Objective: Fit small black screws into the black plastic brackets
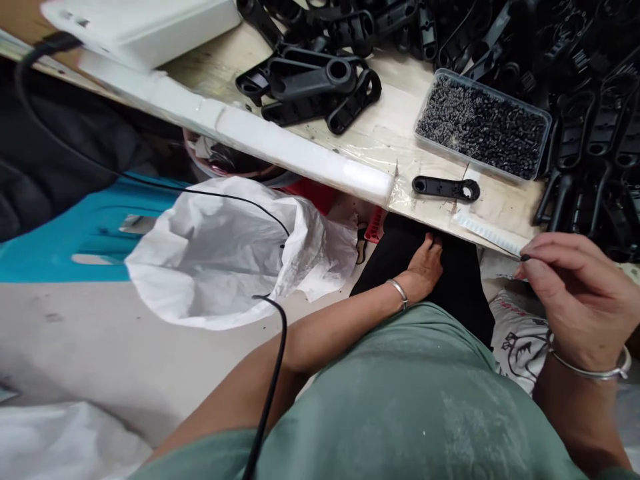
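Observation:
My right hand (583, 293) is closed in a pinch at the table's front right. A tiny black piece (524, 257) shows at its fingertips; it looks like the small pieces in the clear plastic box (420, 137), but its exact kind is too small to tell. My left hand (425, 267) lies on my dark-clothed lap just below the table edge, fingers stretched forward, their tips partly in shadow. On the table between the hands and the box sits one black plastic arm-shaped part (445, 189) with a ring at its right end. A pale ribbed strip (487, 233) runs along the edge.
Black plastic parts (315, 80) lie heaped at the back, with a larger pile (590, 133) at the right. A white casing (150, 30) stands at the back left. Below the taped edge (300, 150), a white sack (200, 247) gapes beside a blue stool (100, 233). A black cable (277, 367) hangs in front.

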The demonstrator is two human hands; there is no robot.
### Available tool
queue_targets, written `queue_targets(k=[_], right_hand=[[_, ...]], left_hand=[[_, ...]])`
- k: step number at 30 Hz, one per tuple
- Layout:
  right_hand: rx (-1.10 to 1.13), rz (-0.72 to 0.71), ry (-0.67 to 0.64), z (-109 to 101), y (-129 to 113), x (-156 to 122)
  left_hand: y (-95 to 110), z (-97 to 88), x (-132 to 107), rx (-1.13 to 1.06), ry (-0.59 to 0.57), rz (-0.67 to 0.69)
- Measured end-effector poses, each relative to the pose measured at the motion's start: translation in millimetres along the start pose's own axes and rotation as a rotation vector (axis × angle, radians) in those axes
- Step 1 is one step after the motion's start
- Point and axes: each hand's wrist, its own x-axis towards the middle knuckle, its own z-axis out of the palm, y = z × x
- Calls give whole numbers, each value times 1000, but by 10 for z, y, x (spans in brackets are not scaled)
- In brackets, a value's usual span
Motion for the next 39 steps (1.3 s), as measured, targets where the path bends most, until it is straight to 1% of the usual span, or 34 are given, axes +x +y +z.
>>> queue_targets(k=[3,9,12,15,17,19,20,22,24,26,28,29,30,31,32,33,34,35,36,39], right_hand=[[34,5,16,24,81,-107],[60,-23,-8,38,191,-192],[70,7,-4,-15,220,-237],[71,96,33,-73,285,-334],[66,141,63,-98,340,-411],[73,170,70,-106,392,-474],[86,184,70,-103,415,-493],[131,204,66,-84,449,-494],[183,228,69,-52,463,-443],[223,270,81,-14,454,-353],[255,312,100,29,426,-247],[267,323,107,52,408,-196],[279,327,112,75,389,-149],[292,328,112,97,372,-107],[302,329,104,117,356,-71],[311,330,96,135,344,-42],[317,332,91,147,334,-18],[320,335,88,155,328,0],[318,338,90,158,325,13],[289,355,98,146,330,33]], left_hand=[[17,72,77,27,-38,-6],[-36,26,64,21,-111,22],[-57,56,55,-52,-212,72],[-66,109,27,-181,-343,140],[-55,98,-39,-271,-410,187],[-41,10,-159,-342,-467,242],[-40,-69,-235,-370,-498,278],[-71,-296,-403,-403,-547,349],[-161,-609,-567,-431,-559,392],[-307,-989,-704,-514,-492,403],[-491,-1391,-786,-860,-291,417],[-589,-1580,-794,-983,-174,394],[-687,-1751,-773,-1045,-26,333],[-782,-1897,-721,-1062,161,241],[-873,-2014,-637,-1014,335,146],[-957,-2102,-523,-914,476,36],[-1034,-2162,-388,-788,566,-61],[-1101,-2198,-238,-662,599,-128],[-1159,-2213,-86,-552,586,-171],[-1268,-2185,295,-308,420,-217]])
